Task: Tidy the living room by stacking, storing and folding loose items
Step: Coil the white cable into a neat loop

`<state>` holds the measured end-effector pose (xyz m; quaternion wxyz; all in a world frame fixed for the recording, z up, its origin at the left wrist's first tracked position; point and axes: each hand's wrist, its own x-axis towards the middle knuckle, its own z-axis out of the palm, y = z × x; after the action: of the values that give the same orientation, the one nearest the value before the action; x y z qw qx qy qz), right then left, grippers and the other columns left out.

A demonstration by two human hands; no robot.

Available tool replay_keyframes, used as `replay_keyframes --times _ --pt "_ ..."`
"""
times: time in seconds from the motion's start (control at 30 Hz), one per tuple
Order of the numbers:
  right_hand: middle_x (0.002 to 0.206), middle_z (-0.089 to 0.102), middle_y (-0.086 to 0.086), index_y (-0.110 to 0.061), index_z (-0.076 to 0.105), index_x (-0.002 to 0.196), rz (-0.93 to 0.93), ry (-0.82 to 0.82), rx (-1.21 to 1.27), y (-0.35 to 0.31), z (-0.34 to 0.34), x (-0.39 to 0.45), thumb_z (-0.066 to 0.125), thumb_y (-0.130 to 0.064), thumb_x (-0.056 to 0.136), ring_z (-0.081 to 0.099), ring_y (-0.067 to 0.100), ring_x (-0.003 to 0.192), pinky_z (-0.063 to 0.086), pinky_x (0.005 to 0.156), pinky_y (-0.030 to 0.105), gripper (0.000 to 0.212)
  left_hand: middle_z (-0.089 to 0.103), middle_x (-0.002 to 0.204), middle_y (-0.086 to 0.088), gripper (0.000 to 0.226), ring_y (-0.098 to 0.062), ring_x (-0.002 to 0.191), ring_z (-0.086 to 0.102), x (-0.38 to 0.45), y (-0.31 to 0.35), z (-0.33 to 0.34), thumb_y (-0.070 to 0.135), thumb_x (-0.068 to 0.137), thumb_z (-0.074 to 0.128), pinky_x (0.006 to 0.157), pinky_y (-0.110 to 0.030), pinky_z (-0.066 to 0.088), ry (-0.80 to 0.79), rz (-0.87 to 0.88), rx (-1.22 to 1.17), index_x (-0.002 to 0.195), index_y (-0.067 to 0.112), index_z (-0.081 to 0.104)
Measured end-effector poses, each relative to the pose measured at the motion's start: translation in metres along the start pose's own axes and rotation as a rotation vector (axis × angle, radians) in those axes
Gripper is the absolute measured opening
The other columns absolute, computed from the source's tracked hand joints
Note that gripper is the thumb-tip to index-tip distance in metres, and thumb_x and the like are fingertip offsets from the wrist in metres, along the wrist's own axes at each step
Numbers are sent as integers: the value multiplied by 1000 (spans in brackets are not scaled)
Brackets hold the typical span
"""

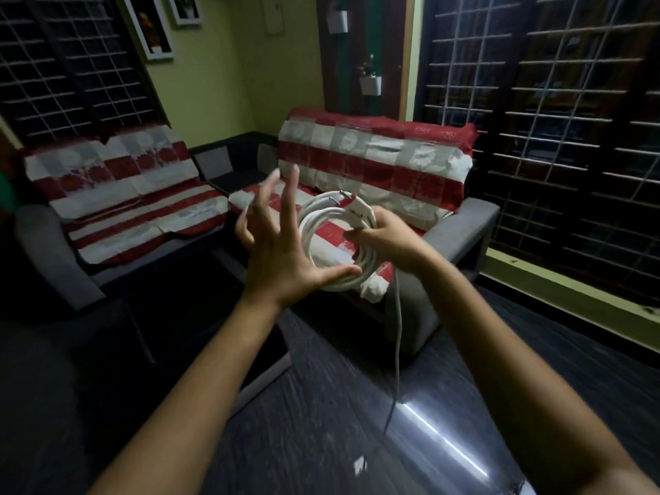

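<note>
Coiling step, nearly done. White cable point(323, 223) looped in mid-air before the sofa point(460, 223), gripped at its side by the right hand point(384, 237); left hand point(282, 244) released, fingers spread, thumb under the coil. Loose tail point(397, 344) hanging toward the floor point(321, 423). Next, probably: winding in the tail, then storing.

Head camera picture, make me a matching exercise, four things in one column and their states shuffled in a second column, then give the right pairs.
Things:
1. left hand
2. right hand
3. white cable coil
4. loose cable end

States:
A. hangs down toward the floor
B. wound in loops, held in the air
C. fingers spread, thumb at the coil's lower edge
D. grips the loops

Pairs: 1-C, 2-D, 3-B, 4-A
</note>
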<state>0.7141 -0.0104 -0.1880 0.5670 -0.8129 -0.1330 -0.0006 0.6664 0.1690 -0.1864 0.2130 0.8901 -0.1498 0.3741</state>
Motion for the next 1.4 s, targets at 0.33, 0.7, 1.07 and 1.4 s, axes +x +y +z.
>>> replay_keyframes --times 0.33,0.7,1.07,1.4 --pt "101 61 2 -6 52 123 -261 -439 -1081 -47 27 8 61 -15 86 58 17 87 48 85 37 39 45 143 -8 141 -30 128 46 31 8 1 39 55 90 106 -48 37 -771 -119 -98 144 47 -18" --pt "109 62 8 -5 51 123 -164 -370 -910 -26 24 5 77 -21 74 59 20 91 49 76 28 58 57 127 -16 126 -21 94 62 28 4 14 16 72 80 74 -30 50 -898 -115 16 150 30 -18" --pt "117 60 2 -19 42 132 -1 -516 -370 -3 -12 -7 87 -26 65 62 18 106 53 91 33 81 67 102 3 43 -15 95 62 39 3 -1 10 78 64 82 -33 53 -754 -55 -74 118 25 62" --pt "141 48 -1 -23 36 139 -89 -420 407 35 13 -38 87 -47 56 49 15 130 45 104 37 101 67 92 0 25 -14 87 65 60 11 -44 10 82 70 80 -28 54 -140 -385 -719 102 22 61"
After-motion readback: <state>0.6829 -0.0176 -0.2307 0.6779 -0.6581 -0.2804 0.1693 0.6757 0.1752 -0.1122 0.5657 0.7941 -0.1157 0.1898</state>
